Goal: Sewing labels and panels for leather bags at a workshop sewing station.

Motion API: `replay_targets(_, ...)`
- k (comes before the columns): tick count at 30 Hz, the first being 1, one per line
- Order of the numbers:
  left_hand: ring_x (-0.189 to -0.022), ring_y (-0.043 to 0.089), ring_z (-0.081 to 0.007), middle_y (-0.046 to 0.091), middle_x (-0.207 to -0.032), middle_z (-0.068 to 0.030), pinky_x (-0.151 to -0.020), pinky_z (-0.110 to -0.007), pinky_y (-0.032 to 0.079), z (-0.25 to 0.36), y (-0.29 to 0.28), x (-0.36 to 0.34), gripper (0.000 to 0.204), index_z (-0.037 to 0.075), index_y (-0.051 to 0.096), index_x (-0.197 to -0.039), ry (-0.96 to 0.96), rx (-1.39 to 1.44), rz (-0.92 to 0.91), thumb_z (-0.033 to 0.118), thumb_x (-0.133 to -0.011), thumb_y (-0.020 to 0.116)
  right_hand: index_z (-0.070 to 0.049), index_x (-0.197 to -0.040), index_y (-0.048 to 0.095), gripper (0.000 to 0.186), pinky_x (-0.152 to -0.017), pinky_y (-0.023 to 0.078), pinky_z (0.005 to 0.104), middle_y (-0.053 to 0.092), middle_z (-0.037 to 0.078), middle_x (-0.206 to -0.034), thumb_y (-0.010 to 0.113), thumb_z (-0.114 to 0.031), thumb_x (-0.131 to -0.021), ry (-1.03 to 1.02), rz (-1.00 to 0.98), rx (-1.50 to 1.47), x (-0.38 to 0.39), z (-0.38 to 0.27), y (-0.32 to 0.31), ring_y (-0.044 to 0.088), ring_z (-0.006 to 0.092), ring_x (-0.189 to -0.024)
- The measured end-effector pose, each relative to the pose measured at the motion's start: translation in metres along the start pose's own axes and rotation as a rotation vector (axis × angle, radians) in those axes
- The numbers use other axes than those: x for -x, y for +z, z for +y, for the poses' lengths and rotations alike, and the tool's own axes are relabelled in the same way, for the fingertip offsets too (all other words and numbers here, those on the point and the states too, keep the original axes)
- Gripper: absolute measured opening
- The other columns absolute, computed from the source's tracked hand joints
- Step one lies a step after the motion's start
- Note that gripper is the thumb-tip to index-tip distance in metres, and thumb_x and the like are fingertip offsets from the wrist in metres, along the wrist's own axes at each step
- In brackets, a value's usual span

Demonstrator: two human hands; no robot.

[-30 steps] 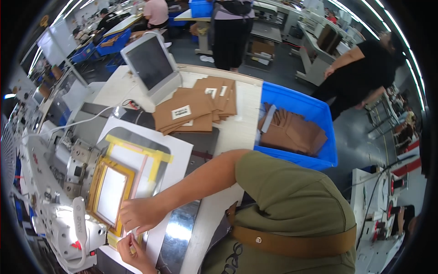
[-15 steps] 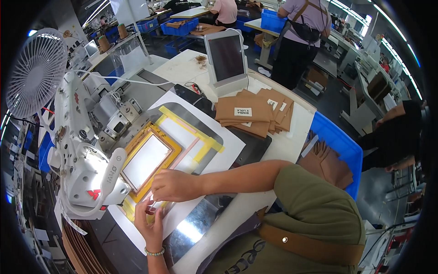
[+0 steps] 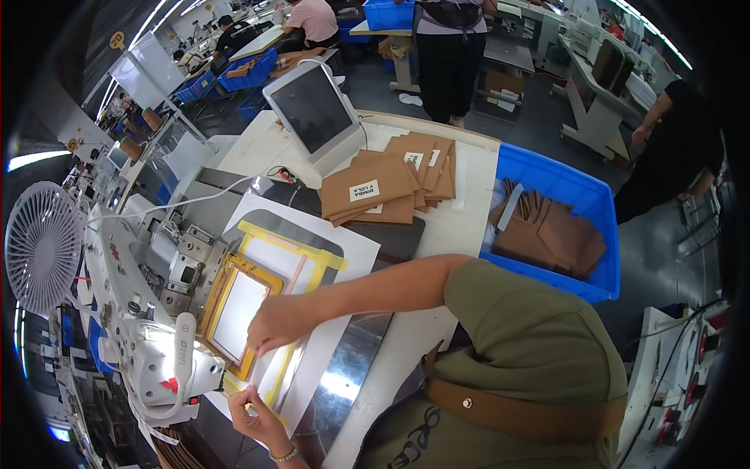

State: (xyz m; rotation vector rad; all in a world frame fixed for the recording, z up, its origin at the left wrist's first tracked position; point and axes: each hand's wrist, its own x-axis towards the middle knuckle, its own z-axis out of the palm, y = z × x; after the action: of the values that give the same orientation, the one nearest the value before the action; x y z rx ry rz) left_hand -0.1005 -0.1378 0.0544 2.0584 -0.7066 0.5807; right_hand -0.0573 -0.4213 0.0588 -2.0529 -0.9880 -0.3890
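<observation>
My right hand [image 3: 283, 322] reaches across from the right, over the lower right corner of a yellow-brown rectangular clamp frame [image 3: 216, 294]. Its fingers are closed and point down; whatever they hold is hidden. Nearer to me, my left hand [image 3: 258, 420], with a beaded bracelet at the wrist, has thumb and forefinger pinched together by the lower edge of a white sheet [image 3: 355, 254]. Anything in that pinch is too small to name. Yellow tape strips [image 3: 319, 270] form an outline on the sheet, beside the frame. The white sewing machine head [image 3: 156, 356] stands left of both hands.
Brown flat pieces [image 3: 387, 181] with white labels are stacked beyond my right arm, near a tablet screen [image 3: 312, 109] on a stand. A blue bin [image 3: 547, 288] at the right holds more brown pieces. A white fan [image 3: 43, 246] stands left. Other people are farther off.
The view has shifted, so the bench appears turned. My hands have moved farther apart, the left one toward me. Its spread fingers have come together in a pinch.
</observation>
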Motion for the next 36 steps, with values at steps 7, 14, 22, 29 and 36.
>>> replay_targets(7, -0.077, 0.057, -0.0142, 0.066, -0.085, -0.0064, -0.074, -0.028, 0.047, 0.003, -0.024, 0.007, 0.006, -0.004, 0.069, -0.094, -0.275, 0.148, -0.033, -0.001, -0.098, 0.071, -0.013, -0.102, 0.080, 0.023, -0.082, 0.056, 0.0455, 0.079, 0.009, -0.107, 0.069, -0.033, -0.100, 0.039, -0.086, 0.365, -0.008, 0.006, -0.041, 0.074, 0.0318, -0.098)
replay_targets(14, -0.077, 0.065, -0.0197, 0.070, -0.085, -0.0107, -0.071, -0.031, 0.050, 0.058, 0.002, -0.007, 0.005, -0.002, 0.074, -0.094, -0.079, 0.076, -0.131, -0.005, -0.091, 0.076, -0.006, -0.112, 0.077, 0.022, -0.090, 0.056, 0.0429, 0.079, 0.016, -0.110, 0.076, -0.022, -0.097, 0.141, -0.271, -0.237, -0.002, -0.063, -0.019, 0.075, 0.0337, -0.104)
replay_targets(22, -0.089, 0.070, -0.0307, 0.075, -0.098, -0.0147, -0.080, -0.038, 0.055, 0.035, -0.022, -0.001, 0.014, -0.001, 0.075, -0.105, -0.081, -0.030, -0.241, -0.003, -0.091, 0.076, -0.001, -0.105, 0.080, 0.021, -0.077, 0.057, 0.0348, 0.079, 0.013, -0.093, 0.076, -0.020, -0.097, 0.081, -0.224, -0.171, -0.008, -0.021, -0.056, 0.076, 0.0237, -0.082)
replay_targets(29, -0.129, 0.063, -0.0373, 0.072, -0.132, -0.0169, -0.110, -0.045, 0.050, -0.051, -0.034, -0.007, 0.033, -0.002, 0.074, -0.122, 0.032, -0.472, -0.333, 0.017, -0.095, 0.078, -0.002, -0.117, 0.081, 0.027, -0.080, 0.052, 0.0305, 0.078, 0.008, -0.105, 0.073, -0.024, -0.103, 0.521, -0.250, -0.031, -0.050, 0.041, -0.062, 0.067, 0.0150, -0.087)
replay_targets(36, -0.154, 0.038, -0.0461, 0.045, -0.166, -0.0258, -0.126, -0.053, 0.029, -0.069, -0.022, -0.001, 0.060, -0.001, 0.061, -0.147, -0.027, -0.469, -0.457, 0.042, -0.105, 0.064, -0.006, -0.112, 0.082, 0.024, -0.078, 0.054, 0.0318, 0.077, 0.005, -0.089, 0.078, -0.022, -0.094, 0.584, -0.337, -0.021, -0.079, 0.082, 0.000, 0.071, 0.0155, -0.085)
